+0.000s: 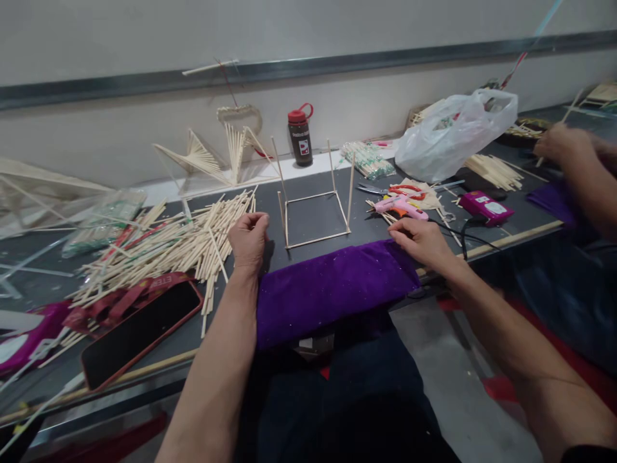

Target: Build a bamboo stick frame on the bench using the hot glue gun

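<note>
The frame [318, 240] of sticks stands on the table [315, 217] ahead of me, a square base with uprights at its corners. My left hand [249, 239] is just beside it, fingers curled in and nearly closed; I can't tell whether they pinch anything. My right hand [418, 239] is partly closed by the cloth [332, 286], near the glue gun [401, 207]; I can't tell whether it holds anything either.

Behind the glue gun lie the scissors [409, 191]. Farther back, one clear pack [367, 159] holds pale sticks with green markings. The bottle [301, 138] stands upright under its red lid, contents hidden from me. The plastic bag [448, 138] bulges, red and green showing faintly through it. To my left, a second pack [103, 218] lies behind the loose sticks [183, 241], with the phone [144, 334] nearer me. At far right I see another person's hand [569, 145] by a dark basket [523, 133] with pale pieces in it.
</note>
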A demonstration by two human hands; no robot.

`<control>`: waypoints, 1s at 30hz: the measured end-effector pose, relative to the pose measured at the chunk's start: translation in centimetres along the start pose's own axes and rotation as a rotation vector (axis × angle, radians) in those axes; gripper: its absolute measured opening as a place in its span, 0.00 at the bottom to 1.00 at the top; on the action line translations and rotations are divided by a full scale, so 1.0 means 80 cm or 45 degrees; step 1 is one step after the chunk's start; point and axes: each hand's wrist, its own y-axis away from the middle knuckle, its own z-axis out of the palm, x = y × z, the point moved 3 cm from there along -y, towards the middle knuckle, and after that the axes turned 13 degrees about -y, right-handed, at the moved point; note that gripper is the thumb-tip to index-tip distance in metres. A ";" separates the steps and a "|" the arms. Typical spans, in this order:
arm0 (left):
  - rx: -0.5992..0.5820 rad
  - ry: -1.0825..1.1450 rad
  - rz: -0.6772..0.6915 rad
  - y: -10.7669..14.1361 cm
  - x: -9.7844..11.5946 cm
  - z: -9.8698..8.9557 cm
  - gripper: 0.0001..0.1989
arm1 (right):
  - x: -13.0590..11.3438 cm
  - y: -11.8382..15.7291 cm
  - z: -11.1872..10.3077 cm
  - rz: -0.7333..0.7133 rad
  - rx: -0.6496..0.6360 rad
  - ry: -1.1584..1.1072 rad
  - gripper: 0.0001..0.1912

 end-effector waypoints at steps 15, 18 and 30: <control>-0.248 -0.283 0.121 -0.091 0.005 0.035 0.09 | -0.107 -0.071 0.122 -0.161 -0.493 -0.038 0.10; -0.299 -0.525 0.182 -0.113 0.004 0.050 0.06 | -0.120 -0.109 0.168 -0.185 -0.564 0.150 0.12; -0.536 -0.853 0.350 -0.155 -0.038 0.092 0.12 | -0.101 -0.114 0.209 -0.367 -0.490 0.197 0.17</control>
